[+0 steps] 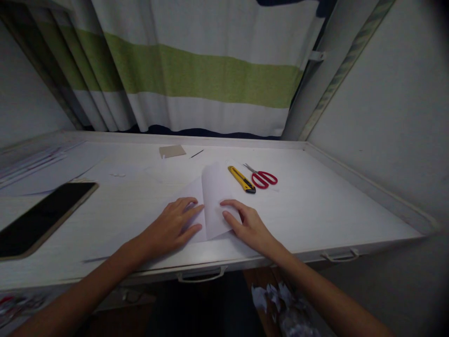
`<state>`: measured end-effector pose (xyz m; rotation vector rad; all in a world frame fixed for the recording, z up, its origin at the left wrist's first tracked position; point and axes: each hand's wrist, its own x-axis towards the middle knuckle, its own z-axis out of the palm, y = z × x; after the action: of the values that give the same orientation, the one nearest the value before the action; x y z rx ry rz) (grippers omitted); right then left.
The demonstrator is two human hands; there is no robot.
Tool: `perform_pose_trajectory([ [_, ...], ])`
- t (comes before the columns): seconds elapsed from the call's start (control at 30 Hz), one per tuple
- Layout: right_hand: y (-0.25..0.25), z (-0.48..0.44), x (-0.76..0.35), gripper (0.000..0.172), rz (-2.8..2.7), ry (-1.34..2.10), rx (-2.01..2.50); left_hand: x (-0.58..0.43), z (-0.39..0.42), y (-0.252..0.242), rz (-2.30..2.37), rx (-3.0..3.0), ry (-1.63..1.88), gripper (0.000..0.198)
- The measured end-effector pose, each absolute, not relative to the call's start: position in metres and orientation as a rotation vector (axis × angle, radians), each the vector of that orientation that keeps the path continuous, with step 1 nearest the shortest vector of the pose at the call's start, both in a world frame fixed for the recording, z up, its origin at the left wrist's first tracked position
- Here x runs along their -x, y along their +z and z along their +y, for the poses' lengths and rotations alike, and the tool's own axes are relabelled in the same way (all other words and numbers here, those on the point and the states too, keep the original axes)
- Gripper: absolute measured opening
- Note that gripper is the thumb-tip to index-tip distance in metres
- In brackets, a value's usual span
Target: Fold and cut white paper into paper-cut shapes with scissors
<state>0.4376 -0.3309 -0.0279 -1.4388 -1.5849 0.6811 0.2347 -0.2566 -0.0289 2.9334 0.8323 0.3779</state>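
Observation:
A white sheet of paper (214, 196) lies on the white desk (315, 210), partly folded so one flap stands up along a crease. My left hand (173, 224) rests flat on the paper's left part, fingers stretched toward the crease. To the right of the crease, my right hand (245, 224) presses the flap, fingers extended and slightly apart. Neither hand holds anything.
A yellow utility knife (242, 179) and red-handled scissors (262, 178) lie just behind the paper. A dark phone (42, 217) lies at the left. A small piece of cardboard (171, 151) sits near the back edge. Crumpled paper (280, 309) lies below the desk front. A striped curtain hangs behind.

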Motion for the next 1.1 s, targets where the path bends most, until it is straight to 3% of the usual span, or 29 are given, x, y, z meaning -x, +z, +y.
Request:
perform_pose_trajectory([
  [0.13, -0.017, -0.315, -0.472, 0.034, -1.494, 0.615, 1.480, -0.234, -0.259, -0.033, 0.872, -2.925, 0.350, 0.047],
  [0.27, -0.014, -0.284, -0.529, 0.026, -1.570, -0.006, 1.760, -0.238, -0.258, -0.034, 0.912, -2.906, 0.372, 0.048],
  [0.33, -0.015, -0.271, -0.551, 0.024, -1.725, -0.125, 2.034, -0.240, -0.257, -0.035, 0.930, -2.905, 0.384, 0.048],
  [0.53, -0.022, -0.249, -0.569, 0.012, -1.786, -0.078, 2.183, -0.241, -0.259, -0.035, 0.928, -2.926, 0.399, 0.047],
  [0.87, -0.011, -0.238, -0.575, 0.019, -1.585, 0.122, 2.302, -0.240, -0.261, -0.034, 0.944, -2.915, 0.378, 0.047],
  [1.1, 0.022, -0.281, -0.576, 0.025, -1.430, 0.358, 2.236, -0.237, -0.262, -0.031, 0.856, -2.883, 0.303, 0.063],
])
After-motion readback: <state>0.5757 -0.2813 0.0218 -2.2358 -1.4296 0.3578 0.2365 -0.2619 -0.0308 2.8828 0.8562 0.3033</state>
